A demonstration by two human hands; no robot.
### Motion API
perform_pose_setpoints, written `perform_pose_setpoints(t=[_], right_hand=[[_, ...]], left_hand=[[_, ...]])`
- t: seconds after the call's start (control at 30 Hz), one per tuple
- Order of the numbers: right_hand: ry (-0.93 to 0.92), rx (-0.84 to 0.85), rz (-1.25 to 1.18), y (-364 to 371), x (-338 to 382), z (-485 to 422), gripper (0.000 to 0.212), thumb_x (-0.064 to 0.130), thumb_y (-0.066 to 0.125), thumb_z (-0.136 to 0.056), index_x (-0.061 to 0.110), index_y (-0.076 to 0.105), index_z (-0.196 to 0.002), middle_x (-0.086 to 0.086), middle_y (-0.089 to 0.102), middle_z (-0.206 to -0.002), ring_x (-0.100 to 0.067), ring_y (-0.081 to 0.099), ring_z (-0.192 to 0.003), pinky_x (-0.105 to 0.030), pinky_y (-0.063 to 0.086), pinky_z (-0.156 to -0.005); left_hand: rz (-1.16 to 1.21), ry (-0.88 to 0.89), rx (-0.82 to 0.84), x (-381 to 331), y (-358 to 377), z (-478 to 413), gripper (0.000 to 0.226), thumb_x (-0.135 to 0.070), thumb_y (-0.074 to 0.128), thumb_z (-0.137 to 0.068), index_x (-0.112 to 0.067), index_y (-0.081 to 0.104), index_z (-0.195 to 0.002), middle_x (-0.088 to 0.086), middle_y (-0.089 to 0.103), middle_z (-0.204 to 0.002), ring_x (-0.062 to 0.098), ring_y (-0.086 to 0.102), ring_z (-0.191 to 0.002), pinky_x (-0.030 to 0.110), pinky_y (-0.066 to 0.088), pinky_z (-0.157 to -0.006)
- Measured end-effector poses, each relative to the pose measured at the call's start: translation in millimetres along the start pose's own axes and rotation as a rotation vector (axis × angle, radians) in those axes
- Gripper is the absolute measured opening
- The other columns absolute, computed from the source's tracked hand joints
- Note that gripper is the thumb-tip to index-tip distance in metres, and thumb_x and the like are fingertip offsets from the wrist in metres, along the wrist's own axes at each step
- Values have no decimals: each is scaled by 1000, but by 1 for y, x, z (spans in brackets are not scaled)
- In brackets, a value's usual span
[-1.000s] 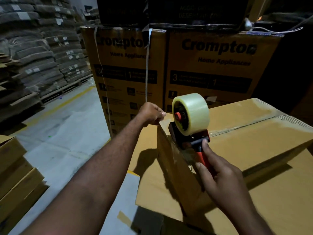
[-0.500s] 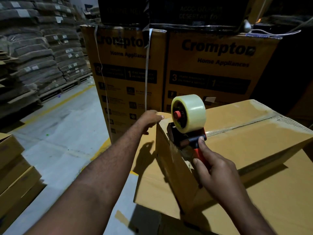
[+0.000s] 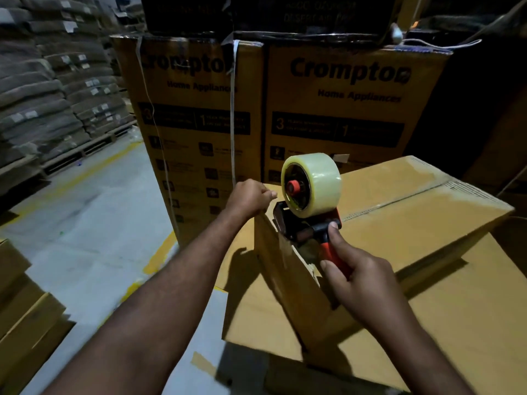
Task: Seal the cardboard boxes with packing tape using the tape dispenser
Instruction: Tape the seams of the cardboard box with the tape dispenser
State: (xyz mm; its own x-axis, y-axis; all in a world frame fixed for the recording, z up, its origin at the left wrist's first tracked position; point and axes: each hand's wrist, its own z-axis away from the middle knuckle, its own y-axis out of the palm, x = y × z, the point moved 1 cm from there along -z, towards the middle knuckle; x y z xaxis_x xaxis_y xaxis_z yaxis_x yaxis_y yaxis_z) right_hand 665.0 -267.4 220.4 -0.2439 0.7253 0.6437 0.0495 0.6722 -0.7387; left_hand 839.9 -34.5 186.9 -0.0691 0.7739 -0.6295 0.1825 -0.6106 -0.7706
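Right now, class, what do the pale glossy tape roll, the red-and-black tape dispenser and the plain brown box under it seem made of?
Pale glossy tape roll: likely clear plastic film; shiny, translucent yellowish layers.
Red-and-black tape dispenser: probably moulded plastic, smooth and dull; metal parts cannot be told.
Plain brown box: cardboard; matte brown face, flaps meeting at a seam.

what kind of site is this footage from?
Most likely a warehouse or stockroom: sacks stacked high on pallets, printed appliance cartons piled behind, and a yellow line painted on the concrete floor. A person is sealing a cardboard box with a tape dispenser.
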Motion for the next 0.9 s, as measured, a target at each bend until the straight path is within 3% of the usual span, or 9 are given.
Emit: perform_pose_setpoints(t=[0.13, 0.23, 0.33, 0.43, 0.5, 0.6, 0.73, 0.83, 0.9], right_hand=[[17, 38, 21, -1, 2, -4, 69, 30, 64, -96, 43, 26, -152, 10, 56, -100, -12, 61, -94, -37, 57, -85], [55, 64, 45, -5, 5, -12, 68, 30, 64, -96, 43, 29, -152, 0, 67, -117, -15, 62, -102, -30, 54, -86], [94, 97, 72, -10, 9, -19, 66, 31, 63, -96, 46, 29, -151, -3, 63, -132, -17, 62, -109, -28, 53, -86], [111, 133, 120, -18, 10, -16, 66, 31, 62, -96, 49, 28, -150, 1, 63, -123, -12, 63, -92, -27, 55, -70], [137, 154, 142, -30, 9, -3, 66, 31, 62, -96, 52, 28, -149, 6, 60, -116, -5, 59, -79, -23, 51, -59], [191, 174, 143, -52, 4, 26, 67, 30, 64, -95, 55, 30, -147, 7, 61, -109, -7, 59, -69, -20, 43, -56], [232, 192, 149, -61, 7, 49, 68, 27, 64, -95, 57, 27, -144, 12, 56, -92, -10, 60, -68, -18, 42, -55], [216, 158, 158, -57, 12, 53, 68, 28, 63, -96, 57, 25, -144, 14, 54, -101, -5, 55, -72, -16, 40, -57], [189, 153, 176, -54, 11, 53, 69, 28, 62, -97, 54, 23, -147, 8, 56, -112, -4, 55, -71, -16, 40, -56]], left_hand=[[121, -124, 47, 7, 2, -5, 44, -47, 63, -98, -20, 59, -64, -4, 54, -64, 11, 45, -54, 23, 35, -54], [177, -157, 45, 11, 6, -7, 44, -47, 62, -98, -17, 55, -66, -1, 50, -64, 14, 42, -56, 25, 31, -53], [200, -171, 49, 12, 9, -11, 41, -47, 63, -97, -19, 53, -69, -1, 45, -65, 14, 38, -56, 25, 30, -52], [157, -167, 57, 12, 9, -12, 37, -46, 61, -99, -13, 68, -84, 2, 54, -76, 14, 45, -64, 29, 42, -58], [85, -135, 35, 13, 10, -11, 40, -47, 56, -102, -11, 71, -97, 11, 66, -92, 17, 52, -71, 29, 42, -59], [38, -72, 13, 10, 13, -10, 40, -45, 48, -106, -14, 69, -122, 11, 67, -121, 28, 60, -103, 36, 49, -83], [102, -65, 89, 7, 16, -5, 43, -41, 44, -107, -21, 56, -143, 8, 58, -142, 30, 54, -128, 46, 44, -107], [-137, 7, -6, -2, 12, 10, 41, -37, 45, -107, -27, 49, -147, 5, 57, -144, 32, 48, -137, 69, 24, -116], [-219, 149, -42, -16, 13, 31, 45, -36, 50, -106, -26, 45, -150, 3, 50, -152, 28, 35, -148, 71, 8, -119]])
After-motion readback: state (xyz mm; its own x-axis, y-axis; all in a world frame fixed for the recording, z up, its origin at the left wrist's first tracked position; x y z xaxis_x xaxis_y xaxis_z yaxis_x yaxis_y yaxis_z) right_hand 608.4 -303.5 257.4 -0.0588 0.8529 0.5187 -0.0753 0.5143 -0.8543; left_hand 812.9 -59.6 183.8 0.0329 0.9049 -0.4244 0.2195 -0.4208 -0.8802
